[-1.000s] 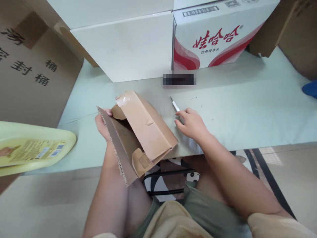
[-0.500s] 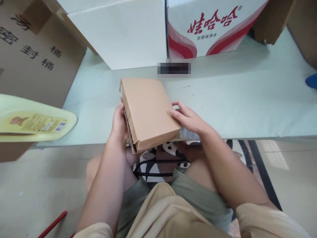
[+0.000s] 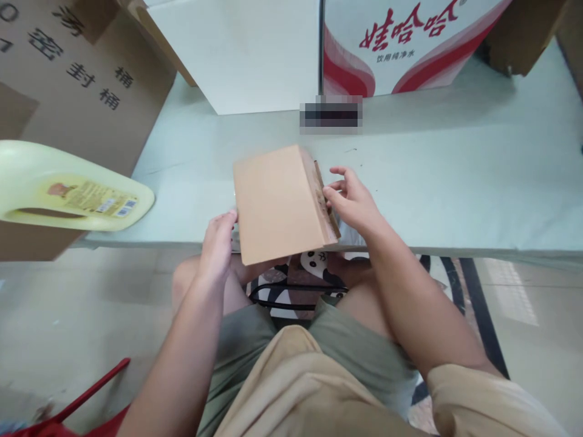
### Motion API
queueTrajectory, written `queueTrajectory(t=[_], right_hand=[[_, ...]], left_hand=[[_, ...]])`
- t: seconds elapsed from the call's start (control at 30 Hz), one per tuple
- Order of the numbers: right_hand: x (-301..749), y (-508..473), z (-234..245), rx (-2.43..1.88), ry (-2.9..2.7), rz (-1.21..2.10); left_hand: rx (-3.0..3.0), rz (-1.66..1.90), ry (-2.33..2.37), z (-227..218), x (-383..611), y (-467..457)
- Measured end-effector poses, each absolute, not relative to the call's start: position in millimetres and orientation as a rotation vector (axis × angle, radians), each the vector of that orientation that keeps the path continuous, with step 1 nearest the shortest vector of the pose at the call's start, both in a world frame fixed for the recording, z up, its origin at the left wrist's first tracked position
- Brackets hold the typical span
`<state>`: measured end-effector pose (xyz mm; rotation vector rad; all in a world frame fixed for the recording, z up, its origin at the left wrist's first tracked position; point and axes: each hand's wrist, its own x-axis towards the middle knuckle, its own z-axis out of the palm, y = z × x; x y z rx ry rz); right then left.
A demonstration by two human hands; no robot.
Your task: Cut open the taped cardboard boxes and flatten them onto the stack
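A small brown cardboard box [image 3: 277, 206] is tilted over the near edge of the table, its plain broad face turned up. On its right side a rough, layered edge with a flap [image 3: 324, 203] shows. My left hand [image 3: 217, 243] grips the box's left edge near the lower corner, its fingertips partly hidden by the box. At the right edge, my right hand [image 3: 353, 200] has its thumb and curled fingers against the flap, while the index finger stretches out above. The underside of the box is out of sight.
A pale yellow jug-like bottle [image 3: 95, 188] lies on the left before a large printed carton [image 3: 86, 91]. Behind the box stand a white carton [image 3: 255, 54] and a red-and-white carton [image 3: 392, 73]. A pixelated dark patch [image 3: 331, 115] covers something on the pale green tablecloth [image 3: 432, 158].
The box has turned over sideways: its rough edge was at the left and now faces right. My left hand is slightly lower on its side. The camera view has shifted a little.
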<state>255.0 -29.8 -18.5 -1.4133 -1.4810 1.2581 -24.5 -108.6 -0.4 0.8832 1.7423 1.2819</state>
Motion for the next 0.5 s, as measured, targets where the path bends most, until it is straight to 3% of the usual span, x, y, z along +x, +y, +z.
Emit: queueTrajectory(t=[0.13,0.33,0.5], right_hand=[[258.8,-31.9,-12.7,-1.402,-1.463,1.395],[268.5,-28.6,-11.8,-1.212,-1.245,1.304],[268.1,-32.8,-5.4,-0.843,-1.418,1.508]], left_hand=[[0.73,1.171,1.709,17.9,-20.8,-125.4],[0.671,1.39,1.665,29.1,-14.6,-107.0],[0.582,1.559,1.659,27.5,-11.9,-74.6]])
